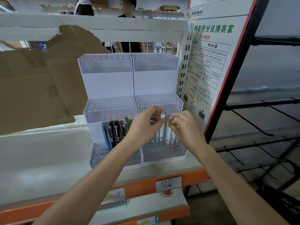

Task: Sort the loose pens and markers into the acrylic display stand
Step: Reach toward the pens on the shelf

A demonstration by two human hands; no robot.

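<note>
Both hands (144, 123) (185, 125), seemingly on white pen (162, 116)

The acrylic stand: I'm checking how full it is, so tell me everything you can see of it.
The stand is clear acrylic with white back panels, two units side by side on a pale shelf. Each has three stepped tiers drilled with round holes. The top and middle tiers look empty. Dark and coloured pens stand in the lower left tier, white pens in the lower right, where the left hand and right hand work.
</note>
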